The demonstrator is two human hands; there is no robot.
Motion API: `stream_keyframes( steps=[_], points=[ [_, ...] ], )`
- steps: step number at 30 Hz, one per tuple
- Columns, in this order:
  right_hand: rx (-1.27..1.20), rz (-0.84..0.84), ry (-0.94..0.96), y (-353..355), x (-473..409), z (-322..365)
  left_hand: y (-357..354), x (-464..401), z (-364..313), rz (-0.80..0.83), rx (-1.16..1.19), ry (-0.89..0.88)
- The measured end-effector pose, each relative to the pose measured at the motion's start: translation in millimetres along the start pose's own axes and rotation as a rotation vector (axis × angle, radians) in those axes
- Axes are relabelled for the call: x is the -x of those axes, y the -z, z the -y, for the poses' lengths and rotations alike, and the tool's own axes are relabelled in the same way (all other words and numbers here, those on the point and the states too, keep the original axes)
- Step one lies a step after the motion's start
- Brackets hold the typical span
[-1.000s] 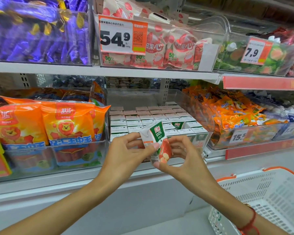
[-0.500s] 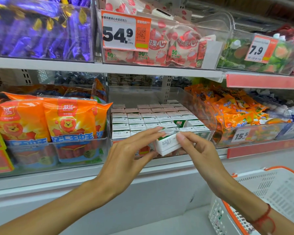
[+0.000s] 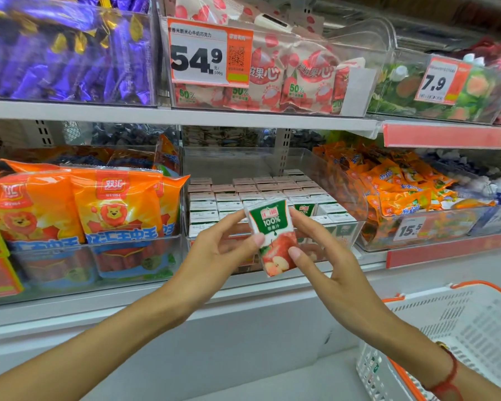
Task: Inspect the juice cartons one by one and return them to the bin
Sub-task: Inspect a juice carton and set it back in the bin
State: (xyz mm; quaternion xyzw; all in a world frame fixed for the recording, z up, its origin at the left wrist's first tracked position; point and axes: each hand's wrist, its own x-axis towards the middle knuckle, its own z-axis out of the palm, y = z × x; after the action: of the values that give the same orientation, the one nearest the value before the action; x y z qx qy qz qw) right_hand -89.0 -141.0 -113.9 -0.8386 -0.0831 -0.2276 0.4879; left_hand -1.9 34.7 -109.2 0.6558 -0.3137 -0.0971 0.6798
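We see the middle shelf (image 3: pixel 185 287) across the frame centre, with the clear bin (image 3: pixel 356 227) at centre holding rows of juice cartons (image 3: pixel 258 189) packed upright, tops showing. Left of it sit orange snack bags (image 3: pixel 116 204), and the white basket (image 3: pixel 460 337) fills the lower right. Change: half a second back the carton lay flat on its side right at the bin's front rim; now it is lifted clear and turned front face toward us, so we judge inspection of this carton is ongoing and it is not yet returned. The left hand (image 3: pixel 217 256) pinches the held carton (image 3: pixel 275 235) by its left edge, thumb on the front face, fingers behind. The right hand (image 3: pixel 327 256) grips the right edge, thumb on the lower front. The held carton is at frame centre, in front of the bin and slightly tilted: small, white, green top panel reading 100%, red apple art below. No dents visible on this face; the other faces are hidden.
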Motion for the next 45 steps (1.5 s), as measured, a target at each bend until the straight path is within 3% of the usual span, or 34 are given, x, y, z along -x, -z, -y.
stream_keyframes(
  steps=[3, 9, 16, 19, 23, 27, 30, 36, 45],
  points=[
    [0.012, 0.041, -0.040, 3, -3, -2, 3, -2, 0, 0.050, 0.231, 0.152],
    [-0.100, 0.073, -0.089, 6, -7, 2, 7, -5, 1, 0.016, 0.382, 0.371],
    [-0.166, -0.171, -0.261, -6, -10, 7, 6, -3, 5, 0.105, 0.199, 0.566],
    [-0.147, -0.184, -0.410, -5, -10, 2, 9, -3, 6, 0.136, 0.170, 0.605],
    [-0.119, -0.145, -0.453, -4, -9, -1, 10, -1, 7, 0.160, 0.165, 0.625],
    [-0.179, -0.036, -0.457, -6, -11, 4, 6, 3, 5, 0.121, 0.194, 0.567],
    [-0.232, 0.066, -0.378, -6, -12, 5, -3, 5, 6, -0.002, 0.210, 0.458],
    [-0.279, 0.056, -0.137, -1, -16, 4, -9, 6, 0, -0.102, 0.175, 0.162],
    [-0.169, 0.054, -0.027, 20, -29, -28, -3, -18, -8, -0.029, -0.138, 0.030]
  ],
)
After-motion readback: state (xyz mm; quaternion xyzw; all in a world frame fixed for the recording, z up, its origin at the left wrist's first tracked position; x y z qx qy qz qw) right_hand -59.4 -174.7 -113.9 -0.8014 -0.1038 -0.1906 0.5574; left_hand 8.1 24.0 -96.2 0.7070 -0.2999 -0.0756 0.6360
